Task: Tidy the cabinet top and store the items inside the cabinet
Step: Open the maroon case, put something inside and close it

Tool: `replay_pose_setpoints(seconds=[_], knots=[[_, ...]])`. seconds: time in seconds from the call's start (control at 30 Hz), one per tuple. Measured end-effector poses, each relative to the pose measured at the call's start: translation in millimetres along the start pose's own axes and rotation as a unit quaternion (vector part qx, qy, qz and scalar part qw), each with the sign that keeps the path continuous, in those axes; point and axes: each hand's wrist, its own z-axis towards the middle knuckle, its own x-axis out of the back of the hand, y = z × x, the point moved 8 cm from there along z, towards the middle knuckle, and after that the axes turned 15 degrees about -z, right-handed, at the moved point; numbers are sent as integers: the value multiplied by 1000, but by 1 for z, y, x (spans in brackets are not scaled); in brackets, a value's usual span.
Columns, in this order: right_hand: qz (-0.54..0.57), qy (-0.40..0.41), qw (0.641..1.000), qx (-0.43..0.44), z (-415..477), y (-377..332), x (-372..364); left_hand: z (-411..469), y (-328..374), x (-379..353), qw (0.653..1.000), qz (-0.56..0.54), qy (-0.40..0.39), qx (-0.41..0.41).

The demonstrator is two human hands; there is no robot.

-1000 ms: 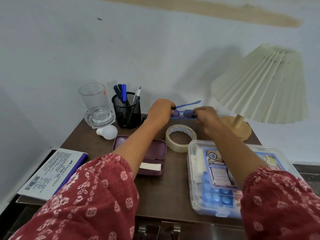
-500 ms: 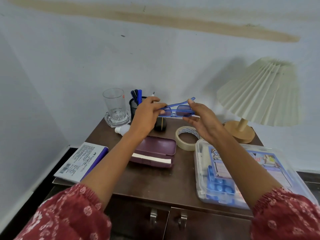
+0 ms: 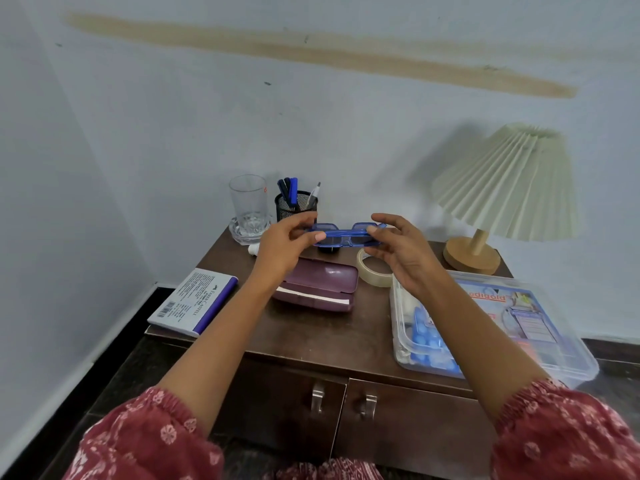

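Note:
Blue glasses (image 3: 346, 235) hang in the air above the back of the brown cabinet top (image 3: 322, 334), their arms folded in. My left hand (image 3: 287, 245) pinches their left end and my right hand (image 3: 398, 252) pinches their right end. Just below them lies a maroon glasses case (image 3: 318, 284), its lid nearly down with a white strip showing along the front. The cabinet's two doors (image 3: 346, 407) with metal handles are closed.
At the back stand a glass tumbler (image 3: 249, 209) and a mesh pen holder (image 3: 294, 204), with a small white bulb beside them. A tape roll (image 3: 375, 271), a clear plastic medicine box (image 3: 491, 327), a lamp (image 3: 502, 188) and a white-purple box (image 3: 194, 301) share the top.
The glasses' arms have been folded shut and both hands now hold the ends. The view has pulled back, showing the cabinet doors.

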Motion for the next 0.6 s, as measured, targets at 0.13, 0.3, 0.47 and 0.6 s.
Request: replay_pose_setpoints(seconds=[0.13,0.3,0.47,0.6], knots=[[-133,12,991,21,-8,1,-6,-11,-17,7,987,-137,7,80],[-537,59,814,214,-22,-22,-23,-17,-31,14,958,-242,35,147],[-673,78,652,341,-36,-24,-48,-25,-39,22,938,-289,49,187],[-681,84,617,385,-40,-25,-63,-32,-46,32,932,-304,75,184]])
